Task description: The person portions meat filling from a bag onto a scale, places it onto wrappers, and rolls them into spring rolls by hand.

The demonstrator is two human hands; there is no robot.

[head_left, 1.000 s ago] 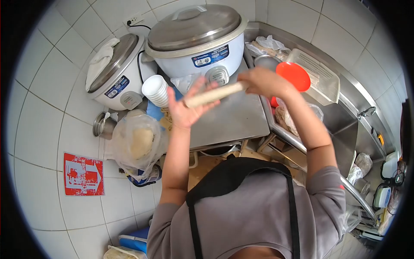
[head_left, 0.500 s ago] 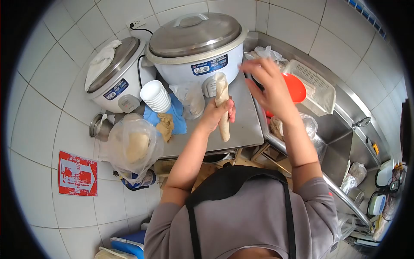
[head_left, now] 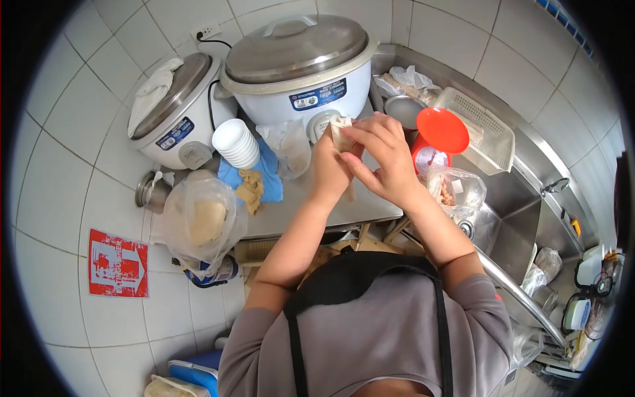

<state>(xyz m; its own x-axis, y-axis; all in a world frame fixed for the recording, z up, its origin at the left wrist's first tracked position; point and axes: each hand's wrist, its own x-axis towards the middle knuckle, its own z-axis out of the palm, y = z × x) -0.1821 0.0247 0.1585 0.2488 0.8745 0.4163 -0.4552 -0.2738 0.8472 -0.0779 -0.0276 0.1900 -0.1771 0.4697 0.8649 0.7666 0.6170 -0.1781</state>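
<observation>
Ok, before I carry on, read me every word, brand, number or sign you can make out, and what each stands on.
"imarflex": the large rice cooker's blue label.
"RICE COOKER": same label; its numbers and finer print are too small to be sure of.
"TINGU…HER", worn, running sideways: the red wall sign with an arrow.
Too small or blurred: the small cooker's blue label and its grey panel.

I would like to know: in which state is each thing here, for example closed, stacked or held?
Pale roll: held in left hand
Right hand: fingers at pale roll's top end
Large rice cooker: closed
Small rice cooker: closed
White cloth: draped on small rice cooker
White cups: stacked
Tan cloth: crumpled
Black plug: plugged in
</observation>
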